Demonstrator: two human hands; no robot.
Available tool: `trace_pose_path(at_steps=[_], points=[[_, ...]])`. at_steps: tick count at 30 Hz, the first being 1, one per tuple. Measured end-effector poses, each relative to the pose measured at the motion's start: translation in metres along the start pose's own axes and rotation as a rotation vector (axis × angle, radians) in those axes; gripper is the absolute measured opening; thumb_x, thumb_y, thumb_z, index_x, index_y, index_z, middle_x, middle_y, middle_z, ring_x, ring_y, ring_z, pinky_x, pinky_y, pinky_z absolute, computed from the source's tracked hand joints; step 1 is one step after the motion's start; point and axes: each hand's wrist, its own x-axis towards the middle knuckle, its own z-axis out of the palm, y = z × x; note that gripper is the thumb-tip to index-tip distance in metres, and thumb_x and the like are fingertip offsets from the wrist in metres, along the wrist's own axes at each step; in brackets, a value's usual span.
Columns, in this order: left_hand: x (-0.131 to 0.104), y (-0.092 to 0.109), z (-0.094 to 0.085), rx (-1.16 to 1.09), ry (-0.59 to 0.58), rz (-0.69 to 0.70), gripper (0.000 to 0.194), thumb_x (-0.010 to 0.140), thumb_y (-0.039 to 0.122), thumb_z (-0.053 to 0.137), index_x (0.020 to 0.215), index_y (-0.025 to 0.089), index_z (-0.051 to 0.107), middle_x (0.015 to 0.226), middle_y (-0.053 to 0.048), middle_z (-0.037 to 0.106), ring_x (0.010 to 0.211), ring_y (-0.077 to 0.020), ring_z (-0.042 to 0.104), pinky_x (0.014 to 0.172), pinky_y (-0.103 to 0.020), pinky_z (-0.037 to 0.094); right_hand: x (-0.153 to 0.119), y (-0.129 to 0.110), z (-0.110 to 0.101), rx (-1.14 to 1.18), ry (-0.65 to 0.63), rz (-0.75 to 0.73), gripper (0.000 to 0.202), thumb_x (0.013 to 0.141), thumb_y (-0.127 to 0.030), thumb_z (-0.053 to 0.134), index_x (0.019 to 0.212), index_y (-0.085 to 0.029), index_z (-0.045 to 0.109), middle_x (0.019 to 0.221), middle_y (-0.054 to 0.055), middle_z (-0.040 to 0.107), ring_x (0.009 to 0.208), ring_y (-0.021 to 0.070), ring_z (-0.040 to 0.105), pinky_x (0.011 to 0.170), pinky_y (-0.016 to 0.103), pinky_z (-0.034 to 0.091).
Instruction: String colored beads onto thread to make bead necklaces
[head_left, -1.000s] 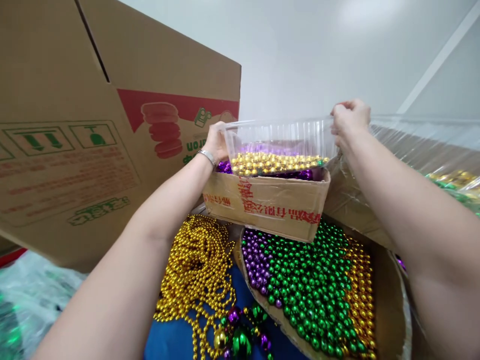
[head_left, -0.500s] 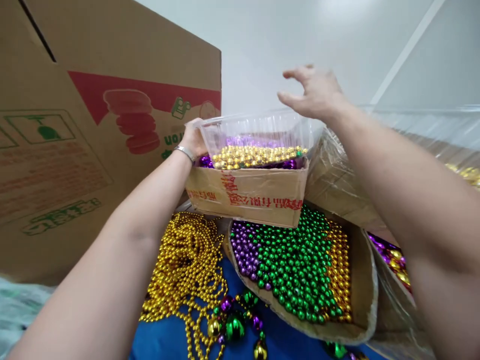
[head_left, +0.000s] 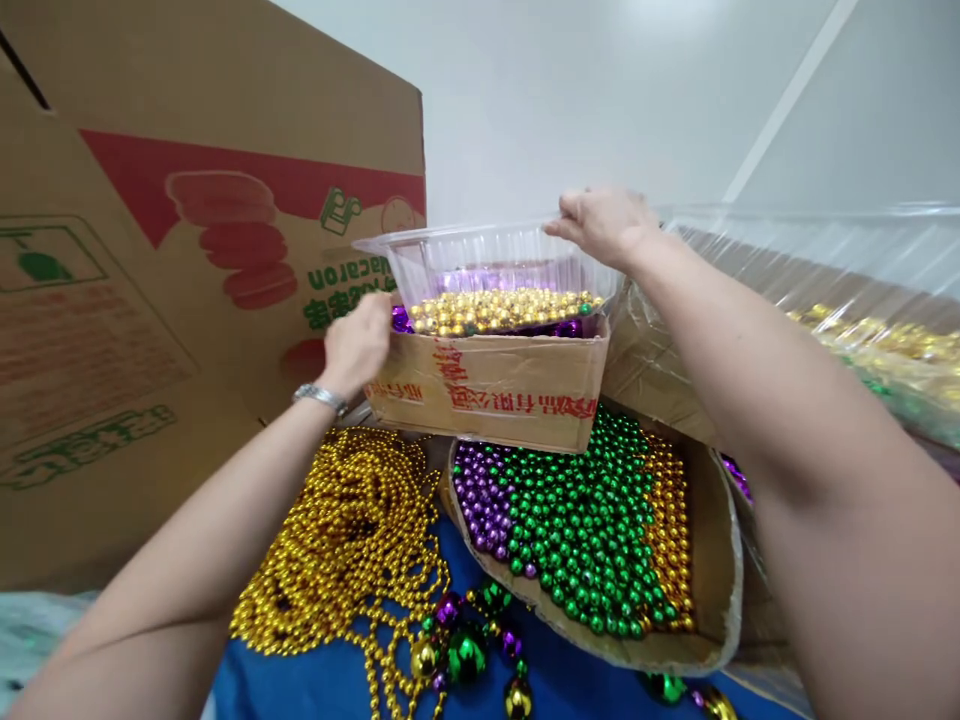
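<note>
Working beside big printed carton (head_left: 217, 330), cut off at L edge. Handling small carton (head_left: 487, 385) w/ clear tray (head_left: 480, 250) sitting up in its top; judged as positioning step, calling next for steady carton + even hold on rim. Pinching tray rim w/ R hand (head_left: 604, 222). Resting L hand (head_left: 356, 345), curled, at carton's left end; fingertips hidden, can't tell if gripping. Can't ID purple stuff (head_left: 403, 319) under tray, partly blocked by gold beads (head_left: 480, 312) in it.

Right hand (head_left: 600, 225) sits higher than left hand (head_left: 358, 345).
</note>
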Motion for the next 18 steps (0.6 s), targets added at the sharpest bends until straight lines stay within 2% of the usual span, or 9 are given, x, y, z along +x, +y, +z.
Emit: trace_pose_path(at_steps=[2, 4, 8, 12, 15, 18], points=[[-0.012, -0.004, 0.011, 0.149, 0.074, 0.111, 0.037, 0.091, 0.053, 0.049, 0.106, 0.022, 0.063, 0.089, -0.010, 0.065, 0.104, -0.0309, 0.058, 0.102, -0.044, 0.033, -0.002, -0.006, -0.001, 0.018, 0.002, -0.001, 0.053, 0.094, -0.065, 0.037, 0.119, -0.027, 0.064, 0.118, 0.011, 0.065, 0.110, 0.0345, 0.058, 0.085, 0.048, 0.044], [-0.014, -0.004, 0.026, 0.159, 0.166, 0.132, 0.033, 0.091, 0.046, 0.051, 0.111, 0.021, 0.061, 0.087, -0.010, 0.066, 0.097, -0.0288, 0.061, 0.099, -0.042, 0.035, -0.004, -0.012, -0.002, 0.020, 0.004, 0.004, 0.050, 0.094, -0.063, 0.039, 0.117, -0.027, 0.065, 0.116, 0.012, 0.065, 0.111, 0.0350, 0.058, 0.085, 0.048, 0.044], [-0.005, 0.002, 0.048, 0.027, 0.296, 0.093, 0.044, 0.092, 0.044, 0.047, 0.127, 0.018, 0.051, 0.077, -0.007, 0.065, 0.090, -0.0270, 0.063, 0.090, -0.037, 0.039, -0.013, -0.016, -0.001, -0.039, -0.012, 0.022, 0.051, 0.095, -0.063, 0.039, 0.115, -0.025, 0.065, 0.111, 0.014, 0.068, 0.104, 0.0333, 0.062, 0.078, 0.044, 0.046], [-0.002, 0.003, 0.055, -0.014, 0.349, 0.107, 0.055, 0.093, 0.045, 0.047, 0.139, 0.016, 0.042, 0.076, -0.005, 0.066, 0.087, -0.0259, 0.064, 0.084, -0.033, 0.041, -0.034, -0.011, 0.002, -0.102, -0.026, -0.002, 0.051, 0.096, -0.062, 0.034, 0.116, -0.025, 0.063, 0.106, 0.014, 0.070, 0.101, 0.0322, 0.063, 0.076, 0.043, 0.046], [-0.005, 0.006, 0.055, 0.022, 0.390, 0.077, 0.059, 0.094, 0.043, 0.044, 0.145, 0.015, 0.035, 0.094, -0.010, 0.067, 0.094, -0.0256, 0.062, 0.087, -0.034, 0.042, -0.052, -0.013, 0.002, -0.102, -0.033, -0.037, 0.051, 0.097, -0.062, 0.033, 0.118, -0.026, 0.061, 0.104, 0.013, 0.070, 0.104, 0.0322, 0.061, 0.079, 0.044, 0.044], [-0.007, 0.011, 0.051, -0.020, 0.402, 0.060, 0.060, 0.096, 0.041, 0.041, 0.149, 0.018, 0.027, 0.126, -0.017, 0.056, 0.110, -0.0272, 0.057, 0.093, -0.038, 0.043, -0.064, -0.023, 0.001, -0.097, -0.074, -0.061, 0.052, 0.097, -0.061, 0.032, 0.122, -0.024, 0.058, 0.106, 0.015, 0.069, 0.105, 0.0338, 0.060, 0.081, 0.045, 0.043]])
